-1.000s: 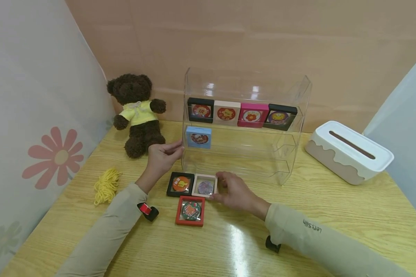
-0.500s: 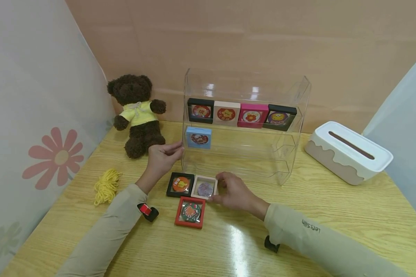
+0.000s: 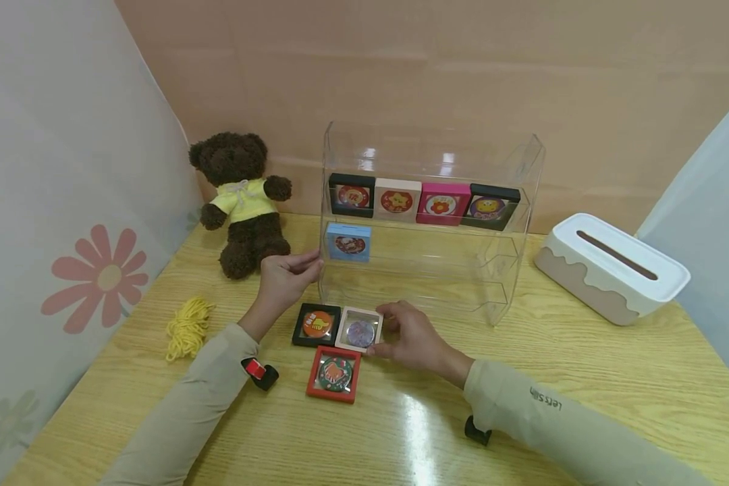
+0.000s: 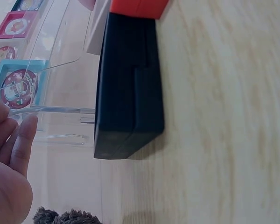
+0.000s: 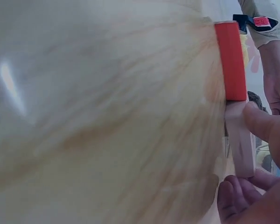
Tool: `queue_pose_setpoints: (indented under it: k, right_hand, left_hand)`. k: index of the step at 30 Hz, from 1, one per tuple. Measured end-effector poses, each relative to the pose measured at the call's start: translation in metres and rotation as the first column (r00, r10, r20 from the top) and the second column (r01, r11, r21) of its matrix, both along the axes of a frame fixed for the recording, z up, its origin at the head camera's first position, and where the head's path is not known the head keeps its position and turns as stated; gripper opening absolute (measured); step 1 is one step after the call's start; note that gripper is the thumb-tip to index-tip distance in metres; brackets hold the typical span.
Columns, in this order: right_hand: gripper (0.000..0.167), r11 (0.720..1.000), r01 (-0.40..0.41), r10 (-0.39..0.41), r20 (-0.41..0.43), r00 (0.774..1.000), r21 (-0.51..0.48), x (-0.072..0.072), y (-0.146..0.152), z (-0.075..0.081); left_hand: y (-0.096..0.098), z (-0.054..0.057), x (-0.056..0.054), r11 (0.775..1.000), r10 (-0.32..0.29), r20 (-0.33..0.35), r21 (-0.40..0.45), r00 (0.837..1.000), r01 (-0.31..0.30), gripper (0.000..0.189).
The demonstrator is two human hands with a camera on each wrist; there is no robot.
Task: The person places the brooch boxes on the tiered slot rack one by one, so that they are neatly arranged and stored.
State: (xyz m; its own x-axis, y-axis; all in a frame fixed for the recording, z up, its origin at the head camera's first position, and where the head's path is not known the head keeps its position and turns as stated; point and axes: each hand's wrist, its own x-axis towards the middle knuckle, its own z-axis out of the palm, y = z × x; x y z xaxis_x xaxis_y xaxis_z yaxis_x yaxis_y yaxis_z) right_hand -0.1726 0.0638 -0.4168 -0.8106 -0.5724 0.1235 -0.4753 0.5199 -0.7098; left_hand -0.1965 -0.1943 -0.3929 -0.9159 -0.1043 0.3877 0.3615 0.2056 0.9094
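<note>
My left hand (image 3: 282,278) pinches the left side edge of a clear acrylic display rack (image 3: 422,270) between thumb and fingers. My right hand (image 3: 414,337) grips a pale pink square frame (image 3: 342,329), thumb at its near right corner and fingers at the far right one. A round purplish badge (image 3: 361,333) shows inside that frame. Left of it lies a black frame (image 3: 298,333) with an orange thumbs-up badge. A red frame (image 3: 312,386) with a green badge lies nearer me, its far edge against the other two. In the right wrist view the pale frame (image 5: 241,140) adjoins the red one.
On the rack's upper tier stand several framed badges: black (image 3: 335,202), cream (image 3: 408,212), magenta (image 3: 422,217) and black (image 3: 513,209). A blue frame (image 3: 334,251) occupies the tier below. Around the rack are a teddy bear (image 3: 246,202), yellow yarn (image 3: 187,329) and a tissue box (image 3: 589,283).
The pale pink frame under my right hand and the red frame have turned slightly and shifted a little towards me. My left hand keeps its place on the rack.
</note>
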Motion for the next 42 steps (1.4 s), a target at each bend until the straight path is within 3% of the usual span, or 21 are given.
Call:
queue_pose_setpoints:
  k: [7,13,17,23,32,42]
  right_hand:
    - [0.063,0.998,-0.034,0.026,-0.14,0.99,-0.055,0.0,0.002,-0.002]
    - [0.045,0.985,-0.018,-0.009,-0.156,0.988,-0.17,-0.002,0.003,-0.001]
    - [0.033,0.975,-0.01,-0.034,-0.196,0.98,-0.221,-0.003,0.003,0.0]
    - [0.022,0.952,-0.049,-0.031,-0.257,0.966,-0.302,-0.005,0.004,0.0]
    - [0.011,0.919,-0.1,-0.029,-0.319,0.947,-0.381,-0.009,0.004,0.004]
    - [0.007,0.904,-0.079,-0.072,-0.333,0.94,-0.42,-0.016,0.007,0.015]
  left_hand:
    - [0.001,0.006,0.004,1.0,-0.002,0.027,0.01,1.0,0.002,0.022]
    - [0.0,0.003,0.002,1.0,-0.012,0.032,0.029,0.999,0.011,0.022]
    - [0.0,-0.001,0.001,1.0,-0.005,0.0,0.001,1.0,0.005,0.022]
    - [0.0,-0.002,0.001,1.0,-0.005,-0.028,-0.006,1.0,0.005,0.022]
    - [-0.001,-0.003,0.001,1.0,-0.008,0.01,0.027,1.0,0.007,0.022]
    - [0.001,0.004,0.005,1.0,-0.01,0.055,0.012,0.998,0.009,0.023]
